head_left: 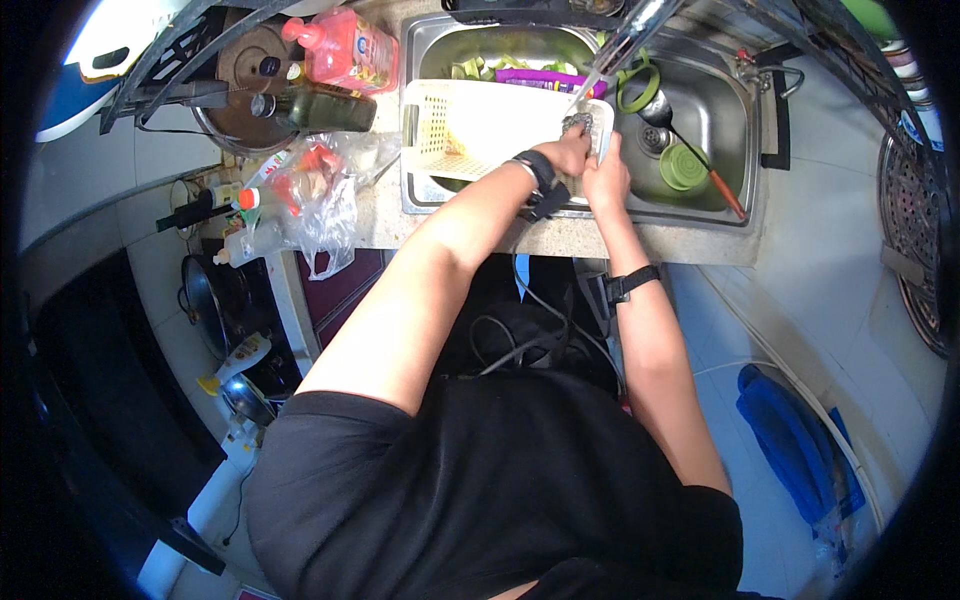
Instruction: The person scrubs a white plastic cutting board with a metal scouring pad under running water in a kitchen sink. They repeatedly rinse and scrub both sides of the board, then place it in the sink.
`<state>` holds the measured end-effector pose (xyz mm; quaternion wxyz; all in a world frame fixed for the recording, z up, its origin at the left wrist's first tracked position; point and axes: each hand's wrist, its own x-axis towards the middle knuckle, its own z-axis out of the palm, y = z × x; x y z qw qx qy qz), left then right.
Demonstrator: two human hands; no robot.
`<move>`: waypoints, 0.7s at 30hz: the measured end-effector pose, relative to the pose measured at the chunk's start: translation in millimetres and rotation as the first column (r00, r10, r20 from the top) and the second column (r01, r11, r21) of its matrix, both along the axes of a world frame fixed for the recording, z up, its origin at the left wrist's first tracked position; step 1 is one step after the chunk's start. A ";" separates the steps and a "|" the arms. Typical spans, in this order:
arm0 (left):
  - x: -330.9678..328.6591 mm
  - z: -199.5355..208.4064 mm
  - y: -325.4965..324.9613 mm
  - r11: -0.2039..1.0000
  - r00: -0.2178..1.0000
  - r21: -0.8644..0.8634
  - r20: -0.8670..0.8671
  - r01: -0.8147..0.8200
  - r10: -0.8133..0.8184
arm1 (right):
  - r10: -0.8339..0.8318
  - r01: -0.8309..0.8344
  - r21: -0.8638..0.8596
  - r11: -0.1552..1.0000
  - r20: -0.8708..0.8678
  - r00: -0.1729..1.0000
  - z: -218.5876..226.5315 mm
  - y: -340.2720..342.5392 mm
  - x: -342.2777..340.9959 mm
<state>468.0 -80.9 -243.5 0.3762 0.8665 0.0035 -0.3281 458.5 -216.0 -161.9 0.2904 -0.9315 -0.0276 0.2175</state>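
Head view: scrubber (578, 121) and white basket (428, 125) over the sink (412, 60)

Clock positions are taken from the basket's middle, twelve toward the top edge. The step in hand looks like scouring the basket, which lies across the left basin. At three o'clock the left hand (567, 152) has its fingers closed over the steel-wool scrubber, pressed to the basket's inside. At four, the right hand (608, 182) grips the rim at the near corner. The next strokes would call for that steadying hold while the scrubber works along the wall.

Room is tight upward: the tap (630, 45) slants in at two, and a purple packet (550, 83) sits just past the far rim at one. Toward three, the right basin (718, 115) offers depth, but a ladle (708, 172) and green lid (682, 167) lie there. A plastic bag (330, 215) crowds eight; at six, only a narrow strip of bench (690, 242) separates sink from body.
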 end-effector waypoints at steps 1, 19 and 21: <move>-0.3 1.8 -3.6 0.998 0.998 -0.025 -0.038 0.057 -0.058 | -0.012 0.012 -0.004 1.000 0.000 1.000 -1.1 0.1 -0.3; -7.2 -88.2 58.1 0.719 0.850 0.461 -0.199 0.521 -0.488 | -0.066 0.066 0.037 0.997 -0.019 0.998 -6.7 3.0 -4.4; -8.0 -71.4 27.0 0.889 0.899 0.278 0.142 0.364 -0.413 | -0.070 0.070 0.031 0.997 -0.003 0.998 -7.5 3.5 -5.9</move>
